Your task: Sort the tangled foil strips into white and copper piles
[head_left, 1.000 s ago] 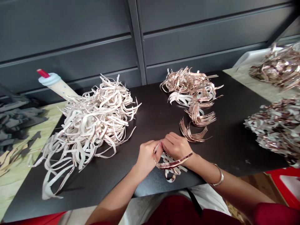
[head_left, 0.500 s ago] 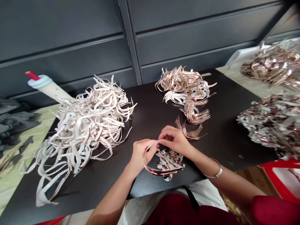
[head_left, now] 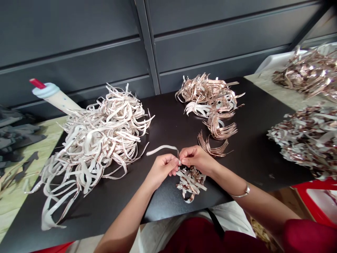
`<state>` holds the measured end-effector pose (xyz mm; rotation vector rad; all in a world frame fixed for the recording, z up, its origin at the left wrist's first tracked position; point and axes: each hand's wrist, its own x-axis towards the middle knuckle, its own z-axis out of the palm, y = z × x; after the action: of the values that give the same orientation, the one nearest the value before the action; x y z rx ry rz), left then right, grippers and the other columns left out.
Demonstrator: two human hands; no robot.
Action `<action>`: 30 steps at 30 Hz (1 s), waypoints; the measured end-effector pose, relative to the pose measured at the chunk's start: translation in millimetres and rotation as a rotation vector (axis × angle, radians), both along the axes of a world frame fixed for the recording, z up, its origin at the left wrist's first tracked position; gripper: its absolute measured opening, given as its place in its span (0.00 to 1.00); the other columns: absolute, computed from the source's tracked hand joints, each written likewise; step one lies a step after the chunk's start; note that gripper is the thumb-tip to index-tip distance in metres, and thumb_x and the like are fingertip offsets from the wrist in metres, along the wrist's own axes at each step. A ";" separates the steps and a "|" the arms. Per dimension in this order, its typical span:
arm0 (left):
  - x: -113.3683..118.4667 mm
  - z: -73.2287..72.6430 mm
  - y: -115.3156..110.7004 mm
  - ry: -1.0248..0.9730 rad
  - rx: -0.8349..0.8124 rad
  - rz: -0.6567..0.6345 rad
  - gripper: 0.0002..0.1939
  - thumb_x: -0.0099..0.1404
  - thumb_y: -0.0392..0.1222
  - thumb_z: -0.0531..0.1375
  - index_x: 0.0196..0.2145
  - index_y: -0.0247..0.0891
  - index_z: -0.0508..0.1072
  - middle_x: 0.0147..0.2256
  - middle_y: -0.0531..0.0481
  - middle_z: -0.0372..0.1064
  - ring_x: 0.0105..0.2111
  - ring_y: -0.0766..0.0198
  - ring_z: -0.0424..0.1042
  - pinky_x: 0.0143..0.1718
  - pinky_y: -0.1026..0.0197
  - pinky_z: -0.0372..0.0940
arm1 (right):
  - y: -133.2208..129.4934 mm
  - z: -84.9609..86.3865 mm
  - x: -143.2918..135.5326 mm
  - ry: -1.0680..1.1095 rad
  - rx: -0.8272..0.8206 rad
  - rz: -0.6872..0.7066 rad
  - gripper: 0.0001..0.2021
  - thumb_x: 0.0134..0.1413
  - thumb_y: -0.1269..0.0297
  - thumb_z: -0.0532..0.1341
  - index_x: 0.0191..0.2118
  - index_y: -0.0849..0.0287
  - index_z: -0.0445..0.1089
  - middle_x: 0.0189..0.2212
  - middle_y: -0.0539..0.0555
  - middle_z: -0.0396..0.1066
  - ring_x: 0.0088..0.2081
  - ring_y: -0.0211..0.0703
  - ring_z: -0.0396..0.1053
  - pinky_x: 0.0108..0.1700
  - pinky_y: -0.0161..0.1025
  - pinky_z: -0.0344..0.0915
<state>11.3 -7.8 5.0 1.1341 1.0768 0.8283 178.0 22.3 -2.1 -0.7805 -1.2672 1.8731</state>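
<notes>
Strip (head_left: 162, 148), pale, narrow, curved

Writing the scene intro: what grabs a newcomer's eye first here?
The big tangle of pale strips sprawling over the left of the black table. Next, the shiny copper-coloured strips toward the table's far edge, right of centre. Then the two hands, left and right, meeting at a strip near the front edge.
</notes>
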 end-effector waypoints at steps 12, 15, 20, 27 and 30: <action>-6.1 13.7 -2.0 0.339 0.414 -0.115 0.14 0.65 0.45 0.54 0.27 0.35 0.71 0.27 0.49 0.72 0.27 0.66 0.69 0.31 0.65 0.61 | 7.1 4.8 9.0 0.015 -0.075 0.067 0.14 0.39 0.57 0.70 0.25 0.64 0.73 0.22 0.50 0.71 0.24 0.33 0.66 0.28 0.32 0.63; -3.0 11.8 -4.4 0.353 0.491 -0.039 0.12 0.66 0.41 0.52 0.28 0.35 0.69 0.33 0.47 0.74 0.31 0.65 0.70 0.34 0.64 0.62 | 12.4 6.0 15.8 -0.001 -0.046 0.066 0.13 0.43 0.58 0.69 0.27 0.64 0.73 0.25 0.53 0.75 0.28 0.36 0.71 0.32 0.33 0.66; -0.7 6.7 -4.6 0.480 0.697 0.063 0.10 0.64 0.34 0.51 0.25 0.37 0.64 0.39 0.46 0.73 0.36 0.64 0.71 0.37 0.63 0.63 | 12.9 7.7 21.4 -0.075 0.082 0.050 0.17 0.49 0.52 0.64 0.34 0.64 0.74 0.31 0.57 0.76 0.34 0.41 0.73 0.31 0.34 0.67; 0.3 2.4 -7.7 0.625 0.832 -0.013 0.09 0.62 0.31 0.50 0.26 0.38 0.66 0.43 0.42 0.72 0.43 0.60 0.71 0.44 0.60 0.65 | 3.3 3.1 5.5 -0.460 0.603 -0.181 0.15 0.47 0.52 0.65 0.28 0.61 0.72 0.26 0.52 0.71 0.27 0.38 0.67 0.31 0.35 0.64; 0.6 3.0 -8.7 0.566 0.779 -0.002 0.10 0.63 0.32 0.51 0.24 0.38 0.66 0.41 0.42 0.73 0.41 0.60 0.72 0.41 0.61 0.65 | 5.5 4.1 5.1 -0.522 0.690 -0.160 0.11 0.54 0.60 0.61 0.26 0.61 0.71 0.25 0.51 0.70 0.27 0.37 0.66 0.31 0.34 0.62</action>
<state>11.9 -16.5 8.1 2.1151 1.2365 0.9861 183.1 27.8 2.0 -0.9645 -1.9510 1.0020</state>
